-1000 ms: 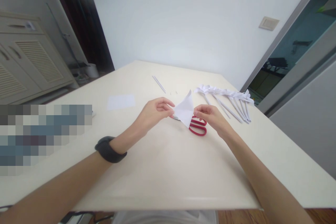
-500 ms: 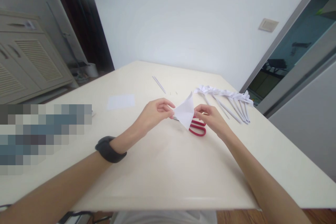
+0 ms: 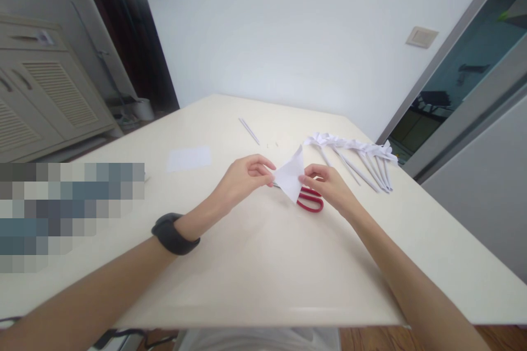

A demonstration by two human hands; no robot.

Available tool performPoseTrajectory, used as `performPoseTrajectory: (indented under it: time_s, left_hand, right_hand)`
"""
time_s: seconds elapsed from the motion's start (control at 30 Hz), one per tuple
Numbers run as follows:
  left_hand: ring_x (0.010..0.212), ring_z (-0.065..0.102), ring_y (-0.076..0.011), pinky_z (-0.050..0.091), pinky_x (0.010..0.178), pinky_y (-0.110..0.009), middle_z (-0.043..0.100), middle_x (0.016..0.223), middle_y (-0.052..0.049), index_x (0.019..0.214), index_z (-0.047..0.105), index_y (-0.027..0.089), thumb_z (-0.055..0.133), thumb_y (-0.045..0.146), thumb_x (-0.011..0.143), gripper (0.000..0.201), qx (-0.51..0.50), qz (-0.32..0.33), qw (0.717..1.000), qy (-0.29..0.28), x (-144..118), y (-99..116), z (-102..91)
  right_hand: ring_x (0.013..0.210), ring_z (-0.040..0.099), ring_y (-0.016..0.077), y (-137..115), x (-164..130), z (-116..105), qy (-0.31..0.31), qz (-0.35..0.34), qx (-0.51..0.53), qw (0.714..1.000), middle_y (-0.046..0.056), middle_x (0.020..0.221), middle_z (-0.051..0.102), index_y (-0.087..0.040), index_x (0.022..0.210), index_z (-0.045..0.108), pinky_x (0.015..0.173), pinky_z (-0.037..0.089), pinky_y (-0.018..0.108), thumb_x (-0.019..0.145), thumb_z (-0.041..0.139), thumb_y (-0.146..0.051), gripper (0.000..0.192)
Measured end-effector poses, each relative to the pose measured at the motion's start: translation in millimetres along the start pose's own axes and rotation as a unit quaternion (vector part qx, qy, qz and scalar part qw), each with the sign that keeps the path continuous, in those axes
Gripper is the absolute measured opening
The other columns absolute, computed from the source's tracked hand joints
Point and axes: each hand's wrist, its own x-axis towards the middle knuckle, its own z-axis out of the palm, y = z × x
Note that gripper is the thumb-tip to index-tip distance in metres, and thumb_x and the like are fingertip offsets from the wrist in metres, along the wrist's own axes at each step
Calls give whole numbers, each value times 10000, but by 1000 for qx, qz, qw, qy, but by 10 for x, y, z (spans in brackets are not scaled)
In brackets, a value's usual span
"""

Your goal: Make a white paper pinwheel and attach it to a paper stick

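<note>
Between my two hands a small piece of white paper [image 3: 290, 176] is held up over the table, its outline roughly triangular. My left hand [image 3: 250, 174], with a dark band on the wrist, pinches the paper's left corner. On the opposite side, my right hand [image 3: 325, 182] grips the edge between thumb and fingers. Behind and below the paper lie red-handled scissors [image 3: 310, 204]; the paper covers part of them. To the right rests a row of white folded paper flowers [image 3: 349, 144] with rolled paper stems.
A flat white paper sheet [image 3: 189, 158] lies left on the table [image 3: 230, 285]. Two thin white sticks [image 3: 249, 130] and tiny scraps lie toward the back. A wall stands behind the table. A blurred-out patch [image 3: 69, 214] covers the left side.
My right thumb has moved slightly left, onto the face of the paper near its right edge. My left hand keeps its hold almost unmoved.
</note>
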Motion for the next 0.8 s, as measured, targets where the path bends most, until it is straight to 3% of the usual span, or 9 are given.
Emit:
performPoseTrajectory:
  time_s: [0.5, 0.8]
  left_hand:
    - [749, 657, -179, 448, 693, -278, 668, 713, -6, 877, 599, 200, 608, 228, 739, 141, -12, 3, 1000, 1, -9, 24, 9]
    - [738, 657, -186, 469, 714, -298, 666, 698, -7, 863, 600, 196, 607, 225, 719, 147, -23, 10, 1000, 8, -23, 47, 4]
  right_hand:
    - [564, 371, 84, -26, 0, -21, 0, 64, 74, 995, -38, 627, 454, -175, 667, 503, 511, 259, 235, 710, 672, -441, 319]
    - [578, 408, 91, -17, 0, -61, 1, 70, 95, 993, -24, 643, 517, -166, 678, 566, 541, 292, 250, 677, 705, -416, 286]
